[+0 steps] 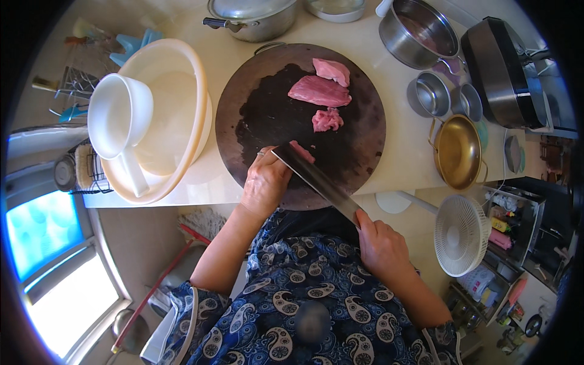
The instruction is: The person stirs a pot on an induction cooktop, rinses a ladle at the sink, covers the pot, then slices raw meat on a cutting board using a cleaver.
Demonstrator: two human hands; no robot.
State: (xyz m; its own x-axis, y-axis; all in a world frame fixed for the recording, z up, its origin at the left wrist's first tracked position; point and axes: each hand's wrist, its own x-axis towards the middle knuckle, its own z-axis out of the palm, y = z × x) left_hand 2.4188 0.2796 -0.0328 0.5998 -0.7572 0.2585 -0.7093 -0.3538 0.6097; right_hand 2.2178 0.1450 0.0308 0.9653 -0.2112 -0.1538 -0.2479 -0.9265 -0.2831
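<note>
My right hand (385,248) grips the handle of a cleaver (320,184), its blade slanting up and left over the front of a round dark cutting board (255,109). Bent fingers of my left hand (266,183) rest against the blade's tip end; a ring shows on one finger. What lies under those fingers is hidden. Just beyond the blade is a small strip of raw meat (302,151). Farther back on the board are a small heap of cut meat (327,120), a larger raw piece (320,91) and a paler chunk (331,70).
Left of the board stands a cream plastic basin (200,105) with a white dipper (141,98) in it. A lidded pot (264,25) is behind. To the right are a steel pot (397,43), small metal bowls (429,95) and a gold two-handled pan (458,150). A white fan (458,235) stands below.
</note>
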